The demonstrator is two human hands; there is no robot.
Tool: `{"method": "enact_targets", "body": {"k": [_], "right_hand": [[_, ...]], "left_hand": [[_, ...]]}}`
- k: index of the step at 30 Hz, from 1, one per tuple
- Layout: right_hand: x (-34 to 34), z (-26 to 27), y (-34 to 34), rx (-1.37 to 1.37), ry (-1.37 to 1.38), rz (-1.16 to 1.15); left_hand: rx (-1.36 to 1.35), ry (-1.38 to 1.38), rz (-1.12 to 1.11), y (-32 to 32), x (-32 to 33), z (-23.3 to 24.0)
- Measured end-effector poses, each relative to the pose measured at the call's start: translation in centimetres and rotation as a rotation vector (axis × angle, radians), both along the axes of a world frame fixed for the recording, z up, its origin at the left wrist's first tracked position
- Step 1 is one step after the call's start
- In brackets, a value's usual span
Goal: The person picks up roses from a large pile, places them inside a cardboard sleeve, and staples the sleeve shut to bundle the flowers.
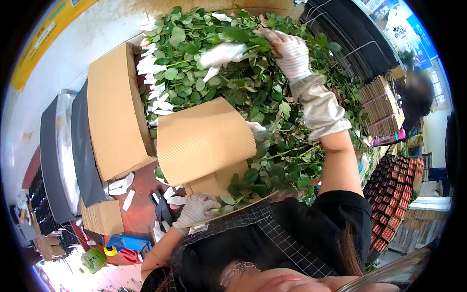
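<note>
My right hand, in a striped knit glove with a grey sleeve cover, is closed on a leafy rose stem above the pile. The stem's bud in a white mesh sleeve looks blurred. My left hand, gloved too, is low near my apron, its fingers curled at leafy stems beside a cardboard edge; its grip is partly hidden. Between the hands lies a bent sheet of corrugated cardboard over flat cardboard. Many leafy stems with white-netted buds at their left ends fill the space beyond.
Stacked brown cardboard and dark sheets stand at left. Loose mesh sleeves, a blue box, red-handled scissors and a yellow-capped bottle lie lower left. Strapped black sheets are upper right; another person is at far right.
</note>
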State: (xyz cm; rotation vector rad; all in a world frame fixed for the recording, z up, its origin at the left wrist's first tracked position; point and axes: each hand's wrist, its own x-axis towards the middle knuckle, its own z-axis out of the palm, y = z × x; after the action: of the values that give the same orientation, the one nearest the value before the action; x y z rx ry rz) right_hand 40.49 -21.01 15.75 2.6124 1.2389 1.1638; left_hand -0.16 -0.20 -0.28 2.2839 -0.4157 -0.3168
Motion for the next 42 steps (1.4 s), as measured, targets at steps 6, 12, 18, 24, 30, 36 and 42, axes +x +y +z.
{"method": "enact_targets", "body": {"k": [6, 12, 18, 24, 30, 36, 42], "right_hand": [[0.3, 7.6, -6.3, 0.267, 0.093, -0.036], [-11.4, 11.6, -5.5, 0.059, 0.001, 0.277], [-21.9, 2.4, -1.1, -0.458, 0.585, 0.201], [-22.1, 2.9, -1.6, -0.144, 0.608, 0.418], [-25.6, 1.9, 2.0, 0.097, 1.266, 0.749], [-25.5, 3.4, 1.1, -0.098, 0.78, 0.488], [-27.5, -0.6, 2.2, -0.067, 0.941, 0.528]], "left_hand": [[-0.035, -0.031, -0.009, 0.1, 0.6, 2.1], [-0.325, 0.173, 0.192, 0.6, 1.1, 6.2], [-1.022, -0.293, 0.442, -2.6, 6.2, 9.4], [-0.508, -0.545, 0.518, -2.8, 5.4, 12.7], [-0.477, -0.768, 0.337, -2.9, 6.7, 15.5], [-1.468, -0.634, 0.866, 0.4, 4.9, 14.8], [-0.98, -0.088, 0.849, 2.9, 0.3, 9.4]]}}
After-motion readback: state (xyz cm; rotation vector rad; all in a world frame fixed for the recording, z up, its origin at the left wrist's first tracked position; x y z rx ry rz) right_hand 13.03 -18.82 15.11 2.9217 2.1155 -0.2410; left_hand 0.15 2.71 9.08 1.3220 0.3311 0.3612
